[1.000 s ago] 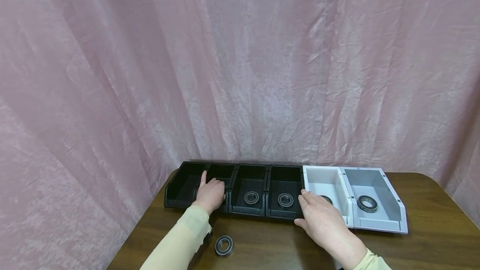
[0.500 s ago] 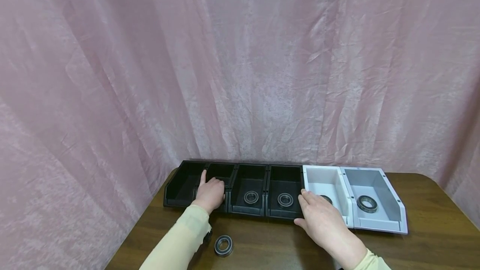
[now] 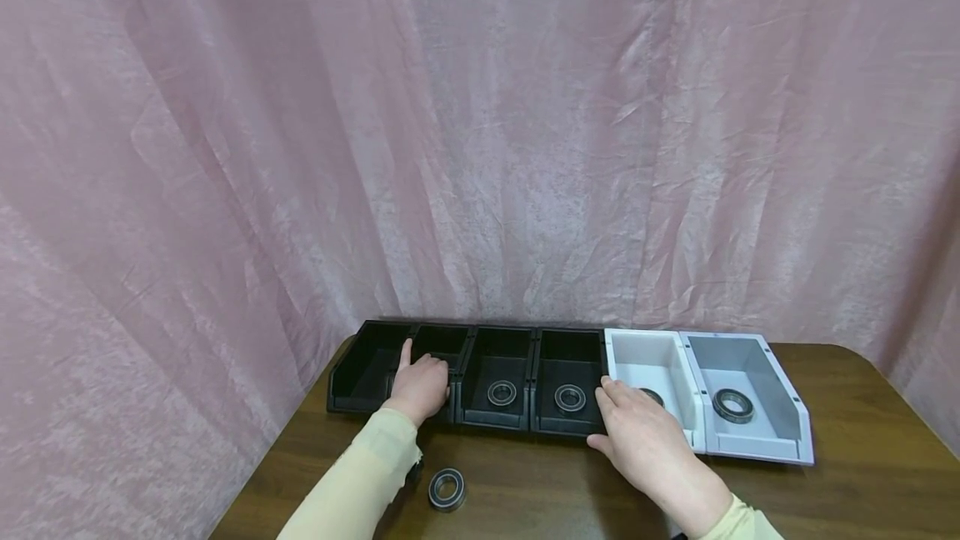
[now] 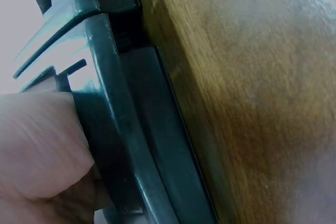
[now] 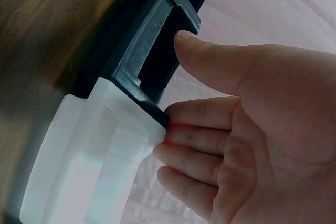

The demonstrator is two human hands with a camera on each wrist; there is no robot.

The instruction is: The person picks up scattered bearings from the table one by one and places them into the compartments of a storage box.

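Note:
In the head view my left hand (image 3: 422,390) is over the second black bin (image 3: 442,338) from the left. One finger points forward along the divider; the others bend down into the bin, and their tips are hidden. The left wrist view shows that hand beside the black bin wall (image 4: 152,108). My right hand (image 3: 645,436) has its fingers straight, its tips at the seam where a black bin (image 3: 572,344) meets the white bin (image 3: 648,346). Ball bearings lie in the third black bin (image 3: 502,393), the fourth, and the light grey bin; the white bin's bearing (image 3: 654,396) is partly covered.
On the wooden table (image 3: 525,490) lies a loose bearing (image 3: 447,490) in front of the bins. A dark object (image 3: 415,473) is mostly hidden by the left sleeve. The light grey bin (image 3: 757,445) ends the row at right. A pink curtain (image 3: 525,148) hangs behind.

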